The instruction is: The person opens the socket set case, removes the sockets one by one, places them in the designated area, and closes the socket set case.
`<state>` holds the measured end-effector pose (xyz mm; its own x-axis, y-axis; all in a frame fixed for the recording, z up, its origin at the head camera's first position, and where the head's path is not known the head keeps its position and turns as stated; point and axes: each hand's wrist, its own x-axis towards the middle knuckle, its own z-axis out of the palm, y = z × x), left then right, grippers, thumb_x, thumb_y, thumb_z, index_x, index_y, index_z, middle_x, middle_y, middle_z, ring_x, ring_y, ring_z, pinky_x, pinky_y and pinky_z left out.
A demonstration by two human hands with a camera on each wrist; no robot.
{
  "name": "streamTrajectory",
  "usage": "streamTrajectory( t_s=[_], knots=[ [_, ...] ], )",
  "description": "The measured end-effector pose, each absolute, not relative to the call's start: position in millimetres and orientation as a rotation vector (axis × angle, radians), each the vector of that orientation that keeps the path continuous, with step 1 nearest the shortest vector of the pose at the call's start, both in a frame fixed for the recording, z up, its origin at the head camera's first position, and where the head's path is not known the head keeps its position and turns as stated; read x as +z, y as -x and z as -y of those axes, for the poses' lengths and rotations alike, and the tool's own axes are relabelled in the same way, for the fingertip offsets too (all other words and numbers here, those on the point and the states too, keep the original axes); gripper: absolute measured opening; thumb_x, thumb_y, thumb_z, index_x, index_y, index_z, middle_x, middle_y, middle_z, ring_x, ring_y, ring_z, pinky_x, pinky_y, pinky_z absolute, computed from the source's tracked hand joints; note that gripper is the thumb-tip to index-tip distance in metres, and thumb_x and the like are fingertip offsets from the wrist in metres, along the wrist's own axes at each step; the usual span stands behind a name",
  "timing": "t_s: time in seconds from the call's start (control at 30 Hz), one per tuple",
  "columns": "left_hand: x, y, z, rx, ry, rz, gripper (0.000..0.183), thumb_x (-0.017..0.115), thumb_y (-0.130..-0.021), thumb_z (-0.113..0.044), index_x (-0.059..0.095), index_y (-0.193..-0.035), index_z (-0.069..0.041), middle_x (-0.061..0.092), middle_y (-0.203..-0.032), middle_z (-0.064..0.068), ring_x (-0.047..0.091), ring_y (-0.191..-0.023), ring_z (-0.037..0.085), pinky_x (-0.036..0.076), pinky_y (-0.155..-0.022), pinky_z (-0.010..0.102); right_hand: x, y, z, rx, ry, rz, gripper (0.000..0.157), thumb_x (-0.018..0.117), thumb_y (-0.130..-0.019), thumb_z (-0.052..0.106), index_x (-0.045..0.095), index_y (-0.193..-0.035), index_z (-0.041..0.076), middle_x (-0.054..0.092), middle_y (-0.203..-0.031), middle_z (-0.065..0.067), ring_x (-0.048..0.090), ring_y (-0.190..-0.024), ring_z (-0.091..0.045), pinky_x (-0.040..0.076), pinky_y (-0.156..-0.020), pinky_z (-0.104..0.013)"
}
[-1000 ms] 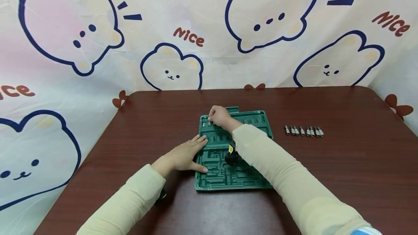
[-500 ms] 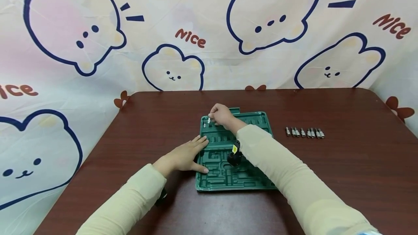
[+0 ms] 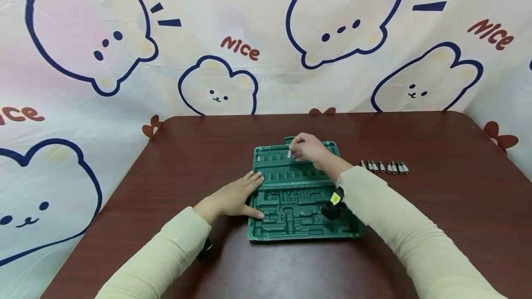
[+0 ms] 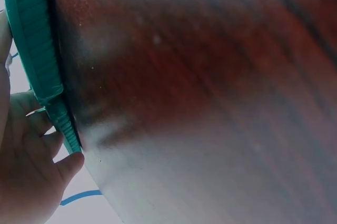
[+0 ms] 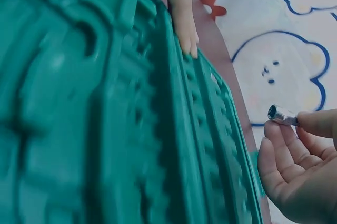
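Note:
A green plastic tool case [image 3: 287,216] lies opened flat on the table, its moulded slots facing up. With fingers spread, my left hand [image 3: 232,197] rests on the case's left edge; the left wrist view has that hand [image 4: 31,166] beside the green rim. My right hand [image 3: 309,149] is above the far part of the case and pinches a small silver socket [image 5: 281,115] between thumb and fingertips. In the right wrist view the right hand [image 5: 300,166] holds the socket clear of the case. One more socket [image 3: 258,157] sits in the far left slot.
A row of several silver sockets [image 3: 384,166] stands on the brown table [image 3: 449,216] right of the case. Behind the table hangs a pale cloth [image 3: 282,86] with cartoon bears. A dark object [image 3: 204,248] shows under the left wrist.
My right hand has lifted a socket from the far left slots and carried it rightward over the case. The left hand has stayed on the case edge.

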<state>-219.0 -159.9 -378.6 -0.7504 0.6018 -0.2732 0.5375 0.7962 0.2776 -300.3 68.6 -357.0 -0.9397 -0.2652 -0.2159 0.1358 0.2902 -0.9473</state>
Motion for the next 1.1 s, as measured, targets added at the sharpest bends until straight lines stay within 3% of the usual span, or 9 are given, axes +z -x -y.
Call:
streamTrajectory(
  t_s=[0.27,0.6,1.1],
  knots=[
    [-380.3,218.7,162.1,0.272,-0.862,-2.641,0.093,0.054,-0.071,-0.060,0.015,-0.139,-0.009,0.007,-0.144,0.006,0.001,-0.130,0.022,0.019,-0.099,0.041,-357.0,290.7,-119.1,-1.739,0.105,-2.262,0.015,0.044,-0.091,0.012,0.046,-0.099,0.000,0.049,-0.091,-0.013,0.052,-0.084,-0.028,0.044,-0.076,-0.040],
    [-381.4,215.7,165.0,0.285,-0.847,-2.642,0.093,0.056,-0.070,-0.059,0.016,-0.139,-0.010,0.008,-0.143,0.005,0.001,-0.130,0.021,0.022,-0.098,0.041,-357.2,274.4,-184.5,-1.750,0.054,-2.289,0.019,0.044,-0.091,0.014,0.043,-0.100,-0.003,0.049,-0.087,-0.008,0.053,-0.073,-0.015,0.043,-0.078,-0.039],
    [-383.1,221.0,161.9,0.295,-0.884,-2.650,0.094,0.054,-0.070,-0.060,0.015,-0.139,-0.010,0.007,-0.144,0.005,0.000,-0.130,0.021,0.022,-0.098,0.040,-352.3,252.6,-279.1,-1.797,-0.098,-2.384,0.020,0.043,-0.091,0.019,0.042,-0.098,0.000,0.052,-0.079,0.008,0.054,-0.071,-0.005,0.047,-0.069,-0.026]
  ],
)
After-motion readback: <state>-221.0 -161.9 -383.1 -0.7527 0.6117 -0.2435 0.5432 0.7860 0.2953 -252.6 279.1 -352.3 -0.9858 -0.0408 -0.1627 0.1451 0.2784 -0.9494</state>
